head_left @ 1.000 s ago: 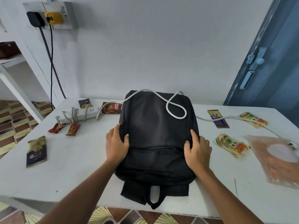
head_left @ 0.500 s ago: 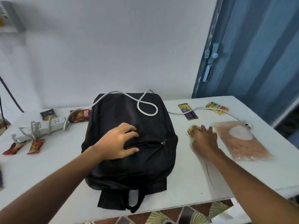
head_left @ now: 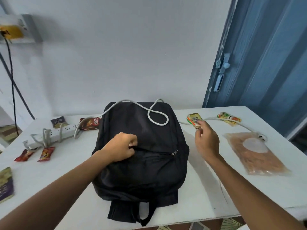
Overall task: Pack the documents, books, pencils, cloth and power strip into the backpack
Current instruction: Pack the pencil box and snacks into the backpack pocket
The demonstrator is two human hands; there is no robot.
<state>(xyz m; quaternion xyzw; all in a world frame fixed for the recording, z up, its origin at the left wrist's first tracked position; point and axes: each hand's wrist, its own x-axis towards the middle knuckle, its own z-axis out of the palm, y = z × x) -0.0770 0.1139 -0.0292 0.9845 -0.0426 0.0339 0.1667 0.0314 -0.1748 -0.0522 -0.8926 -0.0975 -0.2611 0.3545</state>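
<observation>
A black backpack (head_left: pixel 141 146) lies flat in the middle of the white table (head_left: pixel 66 180), straps toward me. My left hand (head_left: pixel 120 149) grips the fabric at the left end of its front pocket zipper, whose metal pull (head_left: pixel 174 153) sits at the right. My right hand (head_left: pixel 206 141) is raised to the right of the bag and pinches a yellow-orange snack packet (head_left: pixel 193 120). A white power strip (head_left: pixel 53 133) lies at the back left; its white cord (head_left: pixel 156 117) loops over the top of the backpack.
Small snack packets lie scattered: two red ones (head_left: pixel 35 154) at the left, a purple-edged one (head_left: pixel 5 185) at the left edge, a red bag (head_left: pixel 90 123) by the strip, another (head_left: pixel 229 118) at the back right. A clear pouch (head_left: pixel 254 153) lies right. A blue door (head_left: pixel 265 55) stands behind.
My right hand picked the yellow-orange packet off the table and lifted it. My left hand went from lying flat on the backpack to gripping the fabric at the pocket zipper.
</observation>
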